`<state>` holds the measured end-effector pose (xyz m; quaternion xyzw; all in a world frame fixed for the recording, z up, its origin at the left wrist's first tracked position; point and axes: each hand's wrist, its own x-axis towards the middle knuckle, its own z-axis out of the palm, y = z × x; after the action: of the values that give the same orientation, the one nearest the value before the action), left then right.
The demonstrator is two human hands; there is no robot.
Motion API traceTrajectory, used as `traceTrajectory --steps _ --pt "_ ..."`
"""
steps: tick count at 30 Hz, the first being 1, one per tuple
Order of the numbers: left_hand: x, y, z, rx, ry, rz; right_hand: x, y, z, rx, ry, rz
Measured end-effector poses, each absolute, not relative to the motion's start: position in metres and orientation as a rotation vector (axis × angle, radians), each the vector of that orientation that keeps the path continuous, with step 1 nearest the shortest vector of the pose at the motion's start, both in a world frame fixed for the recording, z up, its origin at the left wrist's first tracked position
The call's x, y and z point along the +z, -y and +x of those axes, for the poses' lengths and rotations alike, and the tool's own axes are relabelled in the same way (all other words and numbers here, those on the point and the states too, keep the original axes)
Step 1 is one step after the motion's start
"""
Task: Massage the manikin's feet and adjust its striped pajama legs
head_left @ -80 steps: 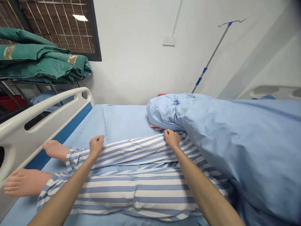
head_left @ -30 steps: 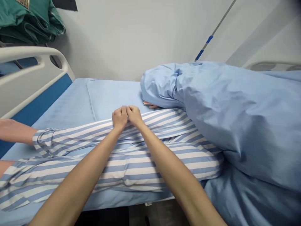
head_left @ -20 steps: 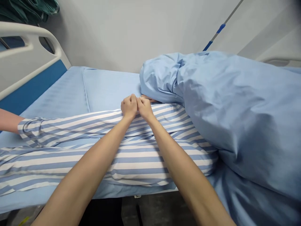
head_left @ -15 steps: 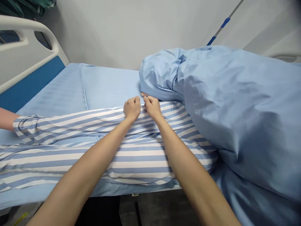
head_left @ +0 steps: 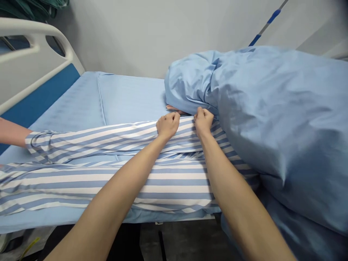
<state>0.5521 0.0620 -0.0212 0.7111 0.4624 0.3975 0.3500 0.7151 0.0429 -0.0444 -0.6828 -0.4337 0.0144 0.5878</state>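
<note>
Blue-and-white striped trousers [head_left: 174, 179] cover the legs of a figure lying on the bed. My left hand [head_left: 168, 125] is closed on the trouser fabric along the far leg's upper side, around the thigh. Farther right, my right hand [head_left: 203, 120] is also closed on the far trouser leg, with its fingers close to the edge of a light blue quilt [head_left: 255, 101]. The quilt is bunched over the figure's upper body and hides it. Part of the figure's hand [head_left: 174, 108] shows under the quilt edge, just beyond my hands.
A light blue sheet [head_left: 133, 94] covers the mattress. The bed's end board [head_left: 49, 85] stands at the left, near a bare ankle [head_left: 15, 132]. Behind the bed is a grey wall [head_left: 130, 36], with a blue-banded pole [head_left: 268, 25] at the upper right.
Both my hands have moved right along the far trouser leg. The right hand has gone farther, so the gap between them is wider. The view has shifted slightly.
</note>
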Motion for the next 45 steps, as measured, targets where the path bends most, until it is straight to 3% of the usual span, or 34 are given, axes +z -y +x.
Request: traceTrajectory --steps 4,7,12,16,20,26,30,36,41,45 --pt "-0.01 -0.083 0.509 1.089 -1.059 1.7 -0.045 -0.042 0.708 0.012 0.953 -1.598" --pt "0.001 -0.109 0.435 1.214 -1.134 1.58 -0.039 -0.041 0.7 -0.026 0.949 -1.658" --pt "-0.007 -0.134 0.289 1.426 -1.517 1.411 -0.034 -0.04 0.689 -0.189 0.912 -1.843" --pt "-0.034 -0.13 0.232 1.268 -1.909 1.601 -0.023 -0.039 0.68 -0.247 0.923 -2.093" --pt "-0.044 -0.128 0.229 1.186 -2.044 1.614 -0.006 -0.048 0.627 -0.245 0.925 -2.238" --pt "-0.046 -0.13 0.23 1.094 -2.048 1.665 -0.005 -0.089 0.413 0.266 1.45 -1.62" --pt "-0.05 -0.13 0.223 1.017 -2.013 1.784 -0.017 -0.112 0.314 0.423 1.662 -1.397" --pt "-0.036 -0.14 0.232 1.132 -1.863 1.612 -0.043 -0.13 0.309 0.594 1.448 -1.398" --pt "-0.031 -0.14 0.261 1.354 -1.702 1.478 -0.025 -0.141 0.328 0.892 1.093 -1.424" --pt "-0.035 -0.132 0.271 1.141 -1.771 1.687 -0.009 -0.135 0.366 0.683 1.332 -1.457"
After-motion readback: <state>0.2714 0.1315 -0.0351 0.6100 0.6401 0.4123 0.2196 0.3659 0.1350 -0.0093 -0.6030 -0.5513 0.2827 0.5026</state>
